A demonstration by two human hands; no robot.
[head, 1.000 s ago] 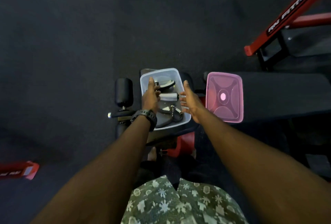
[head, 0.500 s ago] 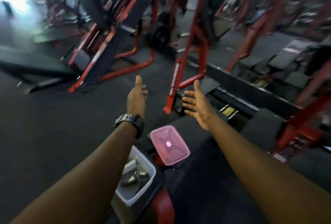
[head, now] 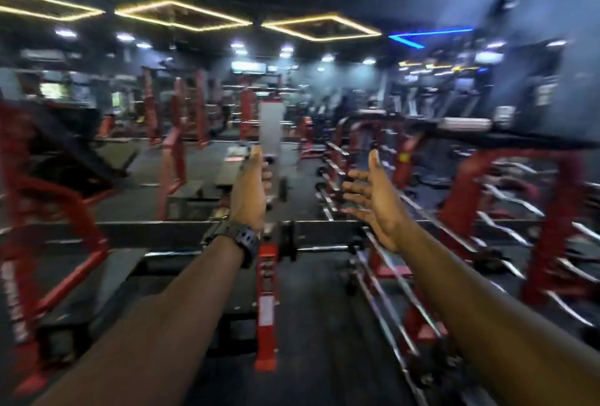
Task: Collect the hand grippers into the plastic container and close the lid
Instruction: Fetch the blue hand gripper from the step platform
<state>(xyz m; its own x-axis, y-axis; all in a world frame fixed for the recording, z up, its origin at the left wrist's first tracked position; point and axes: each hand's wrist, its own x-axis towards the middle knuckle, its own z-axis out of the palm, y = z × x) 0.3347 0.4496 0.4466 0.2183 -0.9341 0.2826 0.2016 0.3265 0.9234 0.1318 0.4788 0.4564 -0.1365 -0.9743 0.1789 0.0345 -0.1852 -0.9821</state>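
Out ahead of you, left hand [head: 250, 191] and right hand [head: 373, 193] hang spread and empty; container and lid are out of view. Judging by the task, the lid is light, flexible plastic: grip its edges.

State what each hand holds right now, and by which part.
Nothing is held. Left hand and right hand are both open and raised, fingers spread, touching nothing.

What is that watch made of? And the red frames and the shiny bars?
The watch on the left wrist looks like matte black plastic or rubber: dull, with holes along the strap. The red frames look like painted metal, with a smooth, even colour. The bars look like polished or chromed steel, since they throw back bright light. Motion blur leaves all of this uncertain.
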